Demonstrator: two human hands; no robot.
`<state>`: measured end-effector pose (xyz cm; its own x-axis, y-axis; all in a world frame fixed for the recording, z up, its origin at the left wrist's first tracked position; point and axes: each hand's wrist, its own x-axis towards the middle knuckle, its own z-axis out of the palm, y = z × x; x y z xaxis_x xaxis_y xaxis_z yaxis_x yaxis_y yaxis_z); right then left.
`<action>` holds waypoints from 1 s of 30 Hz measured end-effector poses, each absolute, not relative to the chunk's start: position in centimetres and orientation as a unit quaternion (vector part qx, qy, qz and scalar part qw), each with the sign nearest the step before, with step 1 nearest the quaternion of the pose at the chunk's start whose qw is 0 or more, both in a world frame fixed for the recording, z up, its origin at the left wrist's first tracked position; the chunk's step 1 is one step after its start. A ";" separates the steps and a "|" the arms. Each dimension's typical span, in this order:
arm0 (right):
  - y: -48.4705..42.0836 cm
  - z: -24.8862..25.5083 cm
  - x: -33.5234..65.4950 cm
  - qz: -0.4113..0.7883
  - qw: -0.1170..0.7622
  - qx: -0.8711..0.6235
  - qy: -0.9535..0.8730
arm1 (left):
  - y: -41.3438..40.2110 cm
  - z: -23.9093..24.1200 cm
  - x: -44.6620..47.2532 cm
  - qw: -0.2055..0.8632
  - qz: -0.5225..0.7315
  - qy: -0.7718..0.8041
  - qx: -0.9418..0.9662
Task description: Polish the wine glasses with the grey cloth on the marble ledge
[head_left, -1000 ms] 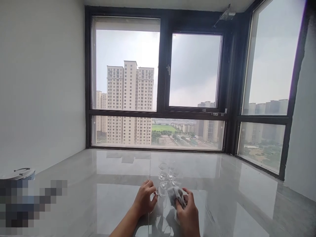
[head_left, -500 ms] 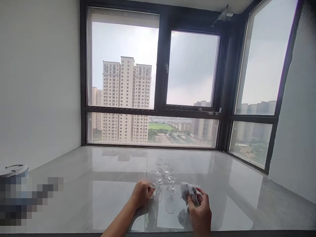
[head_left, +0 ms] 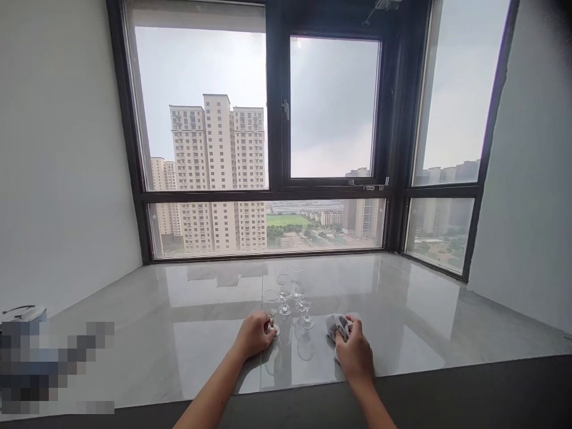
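My left hand (head_left: 254, 335) is closed around the stem of a small clear stemmed glass (head_left: 270, 296), which stands upright on the glossy grey windowsill (head_left: 210, 357). Thumb and fingers partly cover the glass near its foot. To the right, my right hand (head_left: 356, 353) grips a crumpled grey cloth (head_left: 336, 325) close to the sill surface. Between the hands and a little farther back, several more stemmed glasses stand in a loose cluster, among them a front one (head_left: 305, 319) and one behind it (head_left: 284, 289). Their clear bowls overlap, and the rear ones are faint.
A large dark-framed window (head_left: 205, 194) rises behind the sill, with tall buildings outside. At the far left stands a container with a handle (head_left: 27, 313), partly hidden by a blurred patch. The sill's front edge (head_left: 424, 364) runs below my hands, and white walls (head_left: 62, 179) flank it.
The camera view has tilted and shifted. My right hand has lowered the cloth nearer to the sill. My left hand keeps hold of the same glass, and the other glasses stay in place.
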<state>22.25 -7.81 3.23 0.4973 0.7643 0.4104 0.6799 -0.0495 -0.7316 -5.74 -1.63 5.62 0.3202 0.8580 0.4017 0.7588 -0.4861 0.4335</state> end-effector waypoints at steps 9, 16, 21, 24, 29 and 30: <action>-7.4 2.7 22.5 0.056 0.483 -0.721 -0.494 | 0.2 5.1 -5.4 0.161 0.283 0.483 0.813; -7.5 2.9 22.4 0.059 0.492 -0.715 -0.493 | 1.5 4.5 -1.1 0.166 0.274 0.500 0.804; -7.4 2.8 22.5 0.058 0.490 -0.716 -0.494 | 0.5 4.7 -0.5 0.124 0.299 0.503 0.802; -7.4 2.8 22.5 0.057 0.488 -0.720 -0.490 | 0.1 4.7 -0.9 0.108 0.305 0.499 0.804; -7.4 2.9 22.5 0.056 0.489 -0.720 -0.489 | 0.1 4.9 -0.9 0.098 0.314 0.506 0.797; -7.4 2.9 22.5 0.055 0.489 -0.720 -0.490 | 0.1 4.9 -0.8 0.095 0.321 0.503 0.797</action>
<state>22.48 -7.45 2.90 0.5146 0.7588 0.3993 0.6504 -0.0420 -0.7584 -0.84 0.13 4.92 0.2872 0.8628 0.4160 0.7402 -0.4756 0.4754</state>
